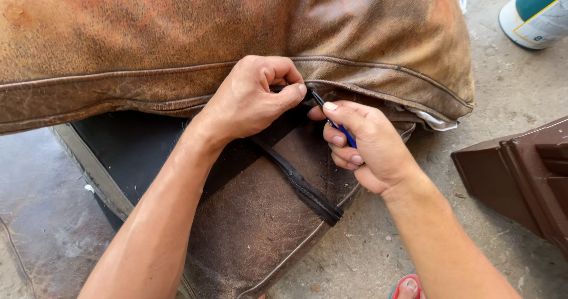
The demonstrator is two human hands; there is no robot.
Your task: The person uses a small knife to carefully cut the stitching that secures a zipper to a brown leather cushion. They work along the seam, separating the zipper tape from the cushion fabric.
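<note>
1. Fingers (355, 157) of the right hand (370, 151) clench a blue-handled tool (346, 136); its dark tip meets the zipper (296, 180) at the seam.
2. Left hand (251, 97) pinches the zipper's upper end against the cushion (236, 26); a slip of the tip could jab that thumb.
3. Worn leather just beyond could tear if the tool pries hard.
4. Far right, a can (535, 12) stands well apart.

A grey concrete floor (509, 97), rough and speckled with grit, carries everything here. A large worn brown leather cushion (177, 32) lies across its far and left part, over a dark flat board (124, 151). A brown plastic piece (526, 174) rests at right, and a teal-and-white can (535, 12) at far right.
</note>
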